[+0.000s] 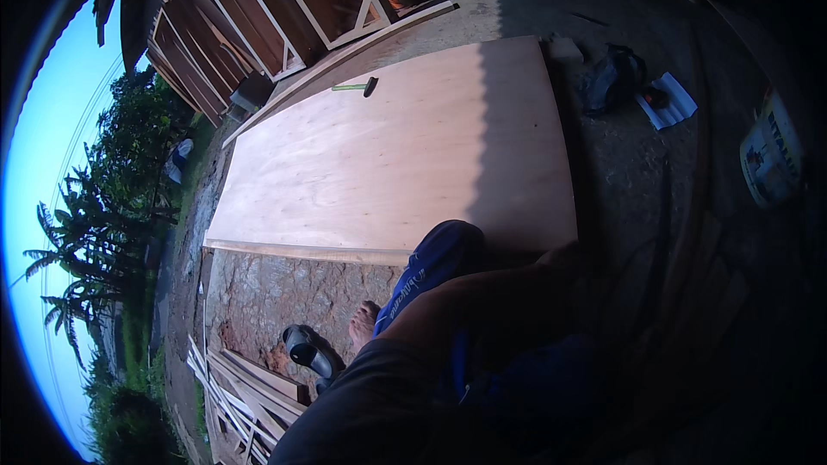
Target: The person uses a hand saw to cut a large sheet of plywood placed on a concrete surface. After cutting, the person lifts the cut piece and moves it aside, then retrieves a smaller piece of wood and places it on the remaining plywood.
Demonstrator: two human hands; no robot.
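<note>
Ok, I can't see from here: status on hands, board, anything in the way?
Left hand at near corner of board, grip unclear; right hand not in view. Board flat, partly shaded. Hammer on top, toward far edge.

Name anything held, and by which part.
The left grip is at the near right corner of the board; too dark to tell if held. The hammer lies unheld. No right grip shows.

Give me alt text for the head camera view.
A large pale wooden panel, partly shaded, has a green-handled hammer lying on it. The person's shadowed left hand is at the panel's near right corner; nearby are a bare foot and dark shoe.
</note>
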